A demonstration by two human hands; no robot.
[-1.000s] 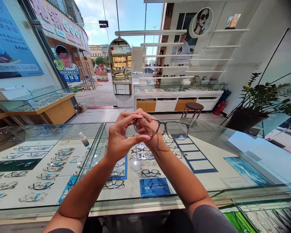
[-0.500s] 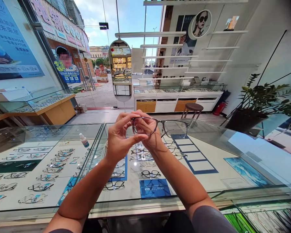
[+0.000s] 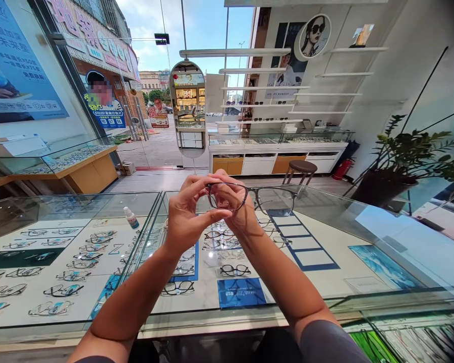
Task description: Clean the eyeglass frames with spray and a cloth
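Observation:
A pair of dark-framed glasses (image 3: 272, 200) is held up above the glass display counter (image 3: 325, 212), at the centre of the view. My left hand (image 3: 185, 219) is closed, its thumb and fingers pinching the left lens rim. My right hand (image 3: 236, 206) sits behind that same lens, fingers closed on the frame and seen partly through the lens. The right lens sticks out to the right, free of both hands.
Under the counter glass lie several rows of glasses (image 3: 71, 275) and blue cards (image 3: 240, 292). A small spray bottle (image 3: 130, 218) stands on the left counter. A potted plant (image 3: 408, 159) is at the right, a stool (image 3: 301, 169) and a mirror (image 3: 189, 108) beyond.
The glasses and both hands have shifted very slightly up and left, then settled; the grip is the same.

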